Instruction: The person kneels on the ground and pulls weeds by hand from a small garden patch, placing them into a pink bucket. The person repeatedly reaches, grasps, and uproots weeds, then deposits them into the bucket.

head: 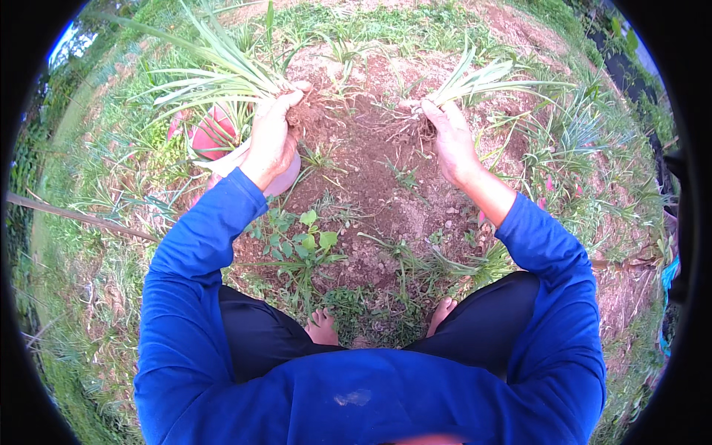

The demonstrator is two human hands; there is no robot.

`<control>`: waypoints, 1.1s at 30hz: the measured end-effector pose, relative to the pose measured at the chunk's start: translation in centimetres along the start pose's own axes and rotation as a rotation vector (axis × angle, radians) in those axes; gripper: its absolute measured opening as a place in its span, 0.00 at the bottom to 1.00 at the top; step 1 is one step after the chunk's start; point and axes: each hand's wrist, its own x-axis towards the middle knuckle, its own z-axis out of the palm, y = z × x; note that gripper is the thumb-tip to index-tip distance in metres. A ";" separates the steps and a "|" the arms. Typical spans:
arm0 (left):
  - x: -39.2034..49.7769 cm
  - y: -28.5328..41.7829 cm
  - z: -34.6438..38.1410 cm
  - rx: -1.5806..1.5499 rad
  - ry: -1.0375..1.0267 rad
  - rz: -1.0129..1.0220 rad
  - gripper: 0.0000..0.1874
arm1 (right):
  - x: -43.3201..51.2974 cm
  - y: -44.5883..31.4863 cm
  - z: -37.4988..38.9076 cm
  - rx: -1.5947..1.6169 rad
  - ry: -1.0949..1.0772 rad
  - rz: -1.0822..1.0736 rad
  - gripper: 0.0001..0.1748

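My left hand (272, 133) grips the base of a large clump of long, strap-leaved plants (233, 72), whose leaves fan out up and to the left. Brown soil and roots hang from that clump beside the palm. In my right hand (453, 139) is a smaller clump of the same kind of plant (473, 80), held at its base with thin roots dangling over the ground. Bare reddish soil (367, 144) lies between the two hands. A pale, rounded object (287, 177) sits beneath my left wrist, partly hidden by it.
A red, rounded object (214, 132) shows among leaves beyond my left forearm. A small broad-leaved plant (311, 236) grows before my bare feet (322, 327). Grass and similar strap-leaved plants (578, 133) surround the soil. A thin stick (83, 217) reaches in from the left.
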 end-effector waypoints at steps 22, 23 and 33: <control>7.4 10.1 -14.7 0.976 0.397 0.679 0.27 | 1.8 -1.3 -7.9 -0.622 -0.235 -0.027 0.21; 6.8 9.8 -12.7 0.926 0.307 0.771 0.24 | 2.8 -2.6 -9.5 -0.721 -0.155 -0.006 0.21; 5.1 -13.0 2.3 1.171 -0.914 -0.204 0.10 | 0.1 -8.1 -27.5 -0.866 0.250 0.285 0.19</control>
